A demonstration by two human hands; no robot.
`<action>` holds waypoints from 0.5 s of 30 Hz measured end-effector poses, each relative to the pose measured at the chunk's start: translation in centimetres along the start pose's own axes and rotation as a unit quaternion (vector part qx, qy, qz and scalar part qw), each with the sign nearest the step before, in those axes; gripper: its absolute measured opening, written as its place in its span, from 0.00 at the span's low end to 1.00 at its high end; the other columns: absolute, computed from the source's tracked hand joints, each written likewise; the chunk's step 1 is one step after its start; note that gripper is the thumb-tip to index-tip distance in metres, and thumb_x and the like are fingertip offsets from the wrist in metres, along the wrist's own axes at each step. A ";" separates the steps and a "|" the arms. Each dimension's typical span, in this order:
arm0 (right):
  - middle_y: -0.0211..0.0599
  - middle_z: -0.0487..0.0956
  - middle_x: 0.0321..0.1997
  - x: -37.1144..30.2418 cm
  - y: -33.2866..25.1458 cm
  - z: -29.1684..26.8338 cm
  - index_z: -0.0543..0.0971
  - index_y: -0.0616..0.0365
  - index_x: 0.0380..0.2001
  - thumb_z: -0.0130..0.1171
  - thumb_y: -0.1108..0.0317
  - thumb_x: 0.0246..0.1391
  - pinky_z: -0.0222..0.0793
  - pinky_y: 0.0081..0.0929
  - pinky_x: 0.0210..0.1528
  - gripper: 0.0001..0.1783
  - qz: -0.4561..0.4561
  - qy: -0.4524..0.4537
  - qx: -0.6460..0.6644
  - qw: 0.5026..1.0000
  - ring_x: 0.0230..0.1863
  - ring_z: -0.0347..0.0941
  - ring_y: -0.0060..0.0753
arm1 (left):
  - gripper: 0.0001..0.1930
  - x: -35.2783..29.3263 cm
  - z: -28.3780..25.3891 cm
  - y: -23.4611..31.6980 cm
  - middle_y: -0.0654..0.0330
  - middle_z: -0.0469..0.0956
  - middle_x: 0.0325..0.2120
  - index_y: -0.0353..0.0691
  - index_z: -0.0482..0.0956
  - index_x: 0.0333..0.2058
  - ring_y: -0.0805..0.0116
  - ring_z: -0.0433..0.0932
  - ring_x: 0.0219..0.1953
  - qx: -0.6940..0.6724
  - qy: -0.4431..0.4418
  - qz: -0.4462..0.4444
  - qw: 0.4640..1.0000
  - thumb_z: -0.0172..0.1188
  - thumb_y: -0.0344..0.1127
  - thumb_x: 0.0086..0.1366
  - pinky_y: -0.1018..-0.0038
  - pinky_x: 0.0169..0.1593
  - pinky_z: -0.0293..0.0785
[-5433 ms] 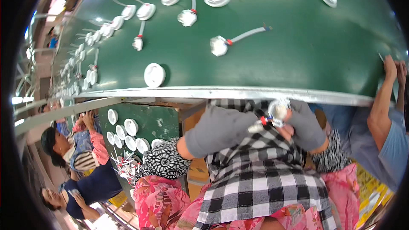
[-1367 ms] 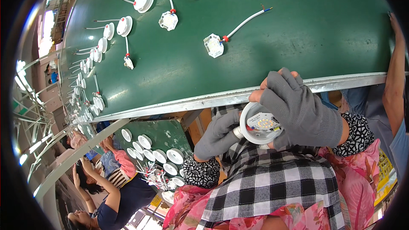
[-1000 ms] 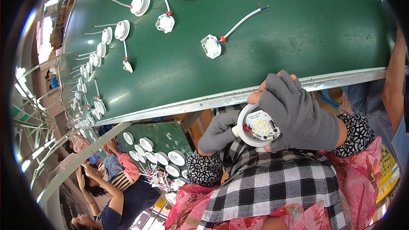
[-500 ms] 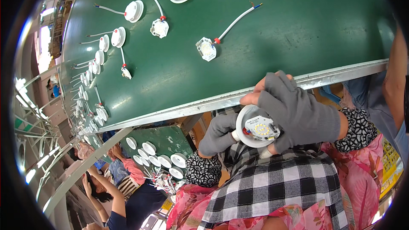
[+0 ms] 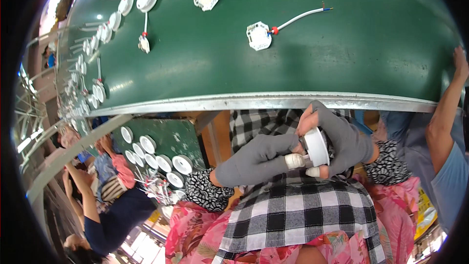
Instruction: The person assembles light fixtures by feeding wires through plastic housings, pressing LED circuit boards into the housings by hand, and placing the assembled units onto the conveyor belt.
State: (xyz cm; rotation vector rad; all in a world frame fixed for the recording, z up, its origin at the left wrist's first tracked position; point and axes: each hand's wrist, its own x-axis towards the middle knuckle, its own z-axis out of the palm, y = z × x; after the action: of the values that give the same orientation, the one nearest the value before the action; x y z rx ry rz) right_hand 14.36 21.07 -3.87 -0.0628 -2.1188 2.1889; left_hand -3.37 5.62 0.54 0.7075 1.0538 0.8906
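Observation:
Over my lap, in front of the table edge, a round white lamp housing (image 5: 317, 147) is tipped on its side, its open face turned to the right. Around it my right hand (image 5: 342, 139), in a grey fingerless glove, is closed, fingers over the top and a taped thumb below. My left hand (image 5: 266, 159), gloved alike, is closed in a pinch against the housing's back. A short pale piece shows at its taped fingertips, too small to name. The LED board inside the housing is hidden now. Nearest on the table lies an LED board (image 5: 259, 36) with a white cable (image 5: 300, 18) and red grommet.
More boards and white housings with cables run along the green table (image 5: 195, 68) to the far left. A metal rail (image 5: 273, 101) edges it. At lower left, a side board (image 5: 188, 132) holds several white housings (image 5: 182, 165) and a cable bundle. Another person's arm (image 5: 444, 102) is at right.
The housing has turned from facing up, with the LED board showing, onto its side. My left hand has come round to its back. The view has shifted, so the table things sit differently.

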 end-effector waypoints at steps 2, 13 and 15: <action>0.41 0.68 0.46 -1.3 1.5 1.2 0.67 0.56 0.48 0.76 0.53 0.36 0.68 0.33 0.50 0.39 0.020 0.017 0.138 0.990 0.48 0.69 0.35 | 0.11 -0.7 0.0 -0.6 0.65 0.78 0.33 0.34 0.76 0.43 0.81 0.72 0.36 -0.060 -0.011 -0.039 0.997 0.53 0.36 0.72 0.79 0.40 0.69; 0.40 0.69 0.47 -3.8 -1.3 6.1 0.67 0.57 0.48 0.72 0.55 0.35 0.62 0.32 0.54 0.38 0.172 0.116 0.375 0.903 0.49 0.68 0.33 | 0.18 -1.5 2.9 -0.8 0.55 0.72 0.34 0.34 0.69 0.19 0.64 0.69 0.41 -0.184 0.035 0.140 0.972 0.52 0.37 0.68 0.65 0.48 0.64; 0.40 0.69 0.46 -4.5 -0.9 6.5 0.67 0.58 0.49 0.72 0.53 0.35 0.61 0.30 0.54 0.39 0.164 0.113 0.321 0.926 0.49 0.67 0.32 | 0.19 -1.8 3.6 -1.2 0.55 0.73 0.31 0.35 0.70 0.20 0.64 0.70 0.41 -0.240 0.029 0.146 0.959 0.49 0.39 0.70 0.66 0.49 0.64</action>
State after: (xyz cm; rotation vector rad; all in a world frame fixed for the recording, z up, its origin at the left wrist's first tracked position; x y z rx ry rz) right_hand 18.29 14.24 -2.93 -0.6215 -1.2616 2.7850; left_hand -0.05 3.25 1.53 0.4315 0.7463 1.3715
